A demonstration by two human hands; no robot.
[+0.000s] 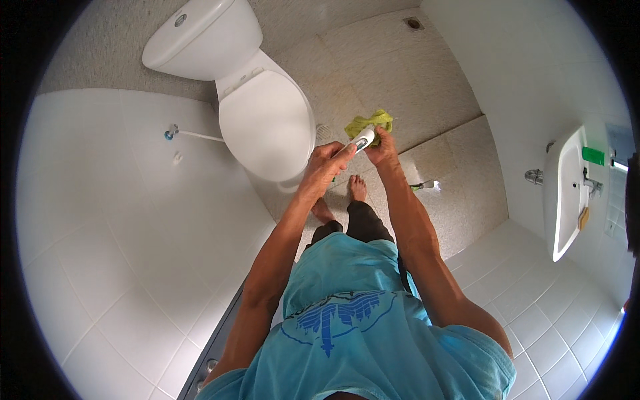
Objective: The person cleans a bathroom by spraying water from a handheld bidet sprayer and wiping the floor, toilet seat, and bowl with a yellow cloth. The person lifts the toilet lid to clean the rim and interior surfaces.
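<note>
"What is the left hand [327, 165] doing?"

"Its fingers are bent around the near end of a long white thing [364, 138]. The far end pokes out past them, toward the right hand [383, 149]. I think it's held like that so it won't wobble."

"And the right fingers?"

"They are grasping a yellow-green cloth [369, 123], close by the white thing's far end. The cloth puffs out past the fingertips, maybe because it's soft and only a bit is pinched. (I can't tell if those fingers touch the white thing too.)"

"What's around the fingers?"

"A toilet [267, 120] is off to their left, with its lid down, perhaps so nothing falls in. A thin thing [425, 186] with a white tip lies on the floor [460, 200], to their right; it's too small to name. Well off to the right there's a sink [555, 200] on the wall, with a green thing [593, 156] at its edge, maybe put there so it's easy to grab."
</note>
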